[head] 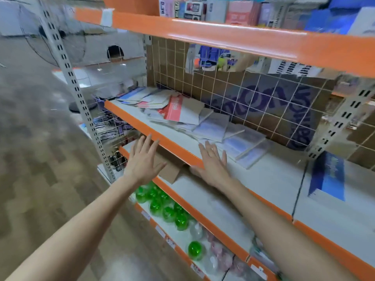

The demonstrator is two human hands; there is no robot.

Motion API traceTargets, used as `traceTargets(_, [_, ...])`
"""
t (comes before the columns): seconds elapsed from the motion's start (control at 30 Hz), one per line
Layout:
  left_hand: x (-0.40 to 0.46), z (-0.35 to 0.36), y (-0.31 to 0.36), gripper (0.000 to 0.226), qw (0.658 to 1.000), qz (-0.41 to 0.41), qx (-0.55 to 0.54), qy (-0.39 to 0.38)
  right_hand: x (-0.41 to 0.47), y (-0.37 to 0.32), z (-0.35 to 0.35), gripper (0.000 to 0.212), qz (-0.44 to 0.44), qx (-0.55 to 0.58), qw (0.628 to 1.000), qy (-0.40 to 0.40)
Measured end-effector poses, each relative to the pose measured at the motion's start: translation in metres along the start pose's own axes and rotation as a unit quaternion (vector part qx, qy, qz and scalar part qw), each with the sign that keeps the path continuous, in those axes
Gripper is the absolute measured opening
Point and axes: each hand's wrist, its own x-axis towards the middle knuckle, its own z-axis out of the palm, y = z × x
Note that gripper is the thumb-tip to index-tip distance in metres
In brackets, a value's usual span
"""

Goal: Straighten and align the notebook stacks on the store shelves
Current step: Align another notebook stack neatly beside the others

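Notebooks [194, 122] lie fanned and askew on the white shelf [269, 175], far of both hands. Left hand [143, 159] and right hand [213, 163], 2 flat spread palms, hold nothing. Thin, light, slippery covers likely slide; square them by pressing opposite edges.

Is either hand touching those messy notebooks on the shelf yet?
Apart. In the head view both the left hand and right hand are open at the orange shelf edge, with bare white shelf between the fingers and the scattered notebooks.
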Motion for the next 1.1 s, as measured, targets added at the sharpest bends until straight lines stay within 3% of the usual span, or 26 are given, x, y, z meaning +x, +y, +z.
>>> traceTargets(0.37, [0.157,0.034,-0.021,0.074,0.998,0.04,0.011,-0.041,0.173,0.005,0.0,0.085,0.033,0.019,0.999,0.031])
traceTargets(0.57, [0.224,0.046,-0.025,0.073,0.991,0.109,0.063,-0.055,0.223,-0.002,0.016,0.093,0.022,0.014,0.999,0.02])
traceTargets(0.73, [0.238,0.053,-0.035,0.063,0.985,0.143,0.055,-0.074,0.23,-0.01,0.025,0.09,0.067,-0.004,0.998,0.002])
traceTargets(0.97, [0.216,0.047,-0.035,0.058,0.983,0.16,0.052,-0.073,0.2,-0.021,0.035,0.067,0.093,-0.058,0.991,0.074])
traceTargets(1.1, [0.185,0.035,-0.025,0.065,0.981,0.173,0.063,-0.058,0.166,-0.026,0.035,0.066,0.1,-0.069,0.989,0.086])
